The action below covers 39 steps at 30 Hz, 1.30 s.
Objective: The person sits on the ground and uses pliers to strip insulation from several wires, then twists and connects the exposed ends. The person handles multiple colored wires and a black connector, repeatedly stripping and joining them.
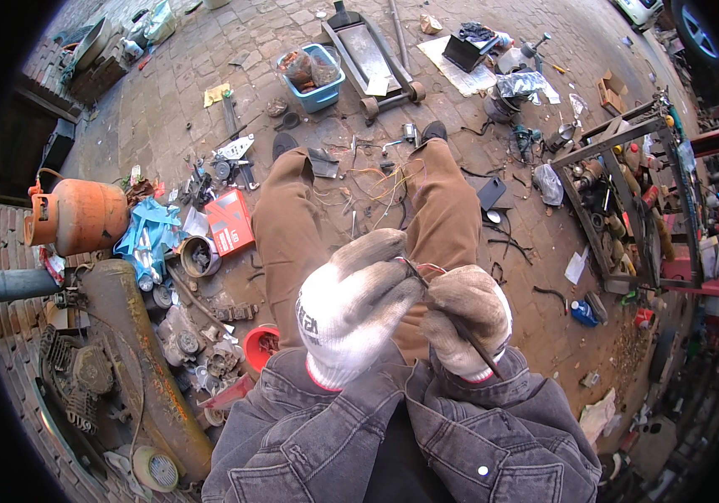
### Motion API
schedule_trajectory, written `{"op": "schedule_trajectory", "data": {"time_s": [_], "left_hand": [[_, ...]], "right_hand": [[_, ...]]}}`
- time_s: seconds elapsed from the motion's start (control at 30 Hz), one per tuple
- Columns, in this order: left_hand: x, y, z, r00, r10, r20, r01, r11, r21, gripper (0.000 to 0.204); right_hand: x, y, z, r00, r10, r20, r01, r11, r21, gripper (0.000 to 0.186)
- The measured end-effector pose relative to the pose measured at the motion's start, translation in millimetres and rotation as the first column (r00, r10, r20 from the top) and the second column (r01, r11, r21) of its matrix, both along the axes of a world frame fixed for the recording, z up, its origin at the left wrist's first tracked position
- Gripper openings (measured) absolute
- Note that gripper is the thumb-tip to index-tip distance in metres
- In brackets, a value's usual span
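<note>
My left hand (355,303) and my right hand (467,317), both in soiled white knit gloves, meet in front of my lap. Between them runs a dark cable (483,359), pinched by the fingers of both hands. Its lower end sticks out below the right hand, slanting toward my right sleeve. A thin red wire (432,267) loops out between the two hands at the top. The gloved fingers hide the part of the cable where the hands come together. Beyond, several loose coloured wires (386,191) lie on the bricks between my knees.
To the left are an orange gas cylinder (90,214), a red box (230,221), a red bowl (256,355) and rusty machine parts. A blue bin (319,99) and a floor jack (371,52) stand ahead. On the right are a phone (491,193) and a metal frame (581,220).
</note>
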<state>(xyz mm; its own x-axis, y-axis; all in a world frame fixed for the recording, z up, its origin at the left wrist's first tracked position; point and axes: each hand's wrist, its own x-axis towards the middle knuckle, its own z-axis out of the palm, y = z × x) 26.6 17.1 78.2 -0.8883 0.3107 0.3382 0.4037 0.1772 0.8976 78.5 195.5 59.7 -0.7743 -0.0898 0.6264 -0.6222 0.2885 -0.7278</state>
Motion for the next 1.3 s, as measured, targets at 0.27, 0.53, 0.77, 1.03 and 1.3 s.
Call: {"op": "schedule_trajectory", "data": {"time_s": [0.27, 0.53, 0.77, 1.03, 1.3], "left_hand": [[2.2, -0.8, 1.1, 0.999, 0.040, -0.025, -0.039, 0.999, 0.028, 0.023], [-4.6, -5.4, -1.1, 0.879, -0.021, -0.477, -0.026, 0.996, -0.090, 0.025], [-26.7, 7.8, -58.1, 0.909, 0.260, 0.326, -0.352, 0.897, 0.267, 0.018], [-27.1, 9.9, -155.6, 0.969, -0.185, 0.164, 0.247, 0.720, -0.649, 0.026], [-24.6, 9.7, -181.5, 0.936, 0.086, 0.342, 0.116, 0.840, -0.531, 0.033]], "right_hand": [[-17.6, 1.6, 17.9, 0.968, -0.058, -0.243, 0.152, 0.908, 0.390, 0.034], [-9.3, 2.0, -10.3, 0.967, -0.250, 0.056, 0.256, 0.939, -0.231, 0.039], [-7.4, 11.3, -39.0, 0.845, -0.320, 0.428, 0.485, 0.795, -0.364, 0.044], [-24.2, 33.3, -64.9, 0.757, -0.544, 0.360, 0.490, 0.839, 0.237, 0.020], [-19.3, 23.7, -172.1, 0.898, -0.412, 0.155, 0.057, 0.457, 0.887, 0.022]]}}
